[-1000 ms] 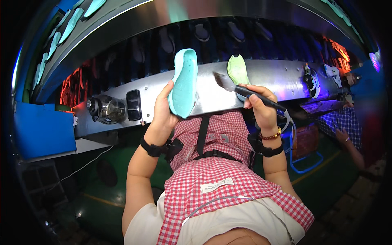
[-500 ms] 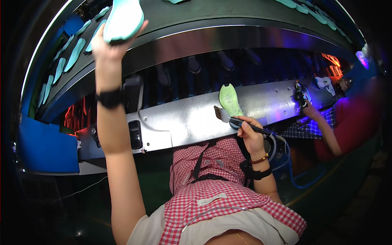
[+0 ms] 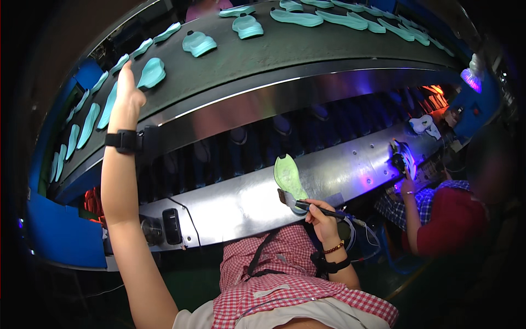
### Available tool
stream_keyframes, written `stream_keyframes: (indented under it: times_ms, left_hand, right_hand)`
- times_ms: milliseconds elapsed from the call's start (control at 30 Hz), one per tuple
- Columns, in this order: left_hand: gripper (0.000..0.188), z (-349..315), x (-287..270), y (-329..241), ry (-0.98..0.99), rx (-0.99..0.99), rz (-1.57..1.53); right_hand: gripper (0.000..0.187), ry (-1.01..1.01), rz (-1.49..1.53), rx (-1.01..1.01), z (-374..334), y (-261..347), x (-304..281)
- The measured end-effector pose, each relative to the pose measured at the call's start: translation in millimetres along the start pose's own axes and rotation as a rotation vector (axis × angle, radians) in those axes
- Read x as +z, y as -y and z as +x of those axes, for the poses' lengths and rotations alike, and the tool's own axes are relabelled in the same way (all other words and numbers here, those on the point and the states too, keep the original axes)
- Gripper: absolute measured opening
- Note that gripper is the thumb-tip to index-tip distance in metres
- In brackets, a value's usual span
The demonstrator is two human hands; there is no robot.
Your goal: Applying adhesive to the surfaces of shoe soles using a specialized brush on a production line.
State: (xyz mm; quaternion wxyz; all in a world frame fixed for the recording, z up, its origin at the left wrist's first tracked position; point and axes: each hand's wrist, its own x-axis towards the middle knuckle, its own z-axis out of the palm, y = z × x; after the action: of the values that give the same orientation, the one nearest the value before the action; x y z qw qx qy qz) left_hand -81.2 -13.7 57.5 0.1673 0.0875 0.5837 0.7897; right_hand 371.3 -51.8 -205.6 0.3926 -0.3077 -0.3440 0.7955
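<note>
My left hand (image 3: 127, 94) reaches far out over the dark conveyor belt (image 3: 175, 82), seen edge-on with fingers stretched and nothing visible in it. Just right of its fingers a teal shoe sole (image 3: 152, 73) lies on the belt; another teal sole (image 3: 109, 108) is partly hidden on its left. My right hand (image 3: 324, 222) grips a black-handled brush (image 3: 315, 208) that has thin hoses at its rear end. The brush's dark bristles lie over the left edge of a pale green sole (image 3: 287, 174), which rests on the metal bench (image 3: 230, 205).
More teal soles (image 3: 296, 17) line the belt. Below it, dim shoe shapes (image 3: 238, 135) stand on a lower rack. A black tray-like holder (image 3: 172, 226) sits at the bench's left. On the right a co-worker's hand (image 3: 406, 183) handles a dark shoe (image 3: 404, 158); a purple-lit lamp (image 3: 471, 80) hangs above.
My left hand has let go of the teal sole it was holding. The view has shifted, showing more of the belt. My right hand still grips the brush by the green sole.
</note>
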Motion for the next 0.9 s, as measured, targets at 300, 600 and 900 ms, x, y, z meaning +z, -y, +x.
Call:
stream_keyframes:
  times_ms: [300, 600, 900]
  left_hand:
    - [0.062, -59.5, 120.8, 3.7, 0.509, 0.343, 1.371]
    - [0.041, 24.9, 115.4, 36.8, 0.576, 0.688, 2.074]
    - [0.023, -111.1, 4.9, 34.4, 0.643, 0.91, 0.852]
  right_hand:
    - [0.022, 0.012, 0.011, 0.047, 19.6, -0.4, -14.0]
    - [0.026, 0.019, -0.016, -0.01, 7.1, -11.0, -11.8]
    - [0.021, 0.038, 0.026, -0.077, 16.0, -4.4, -10.5]
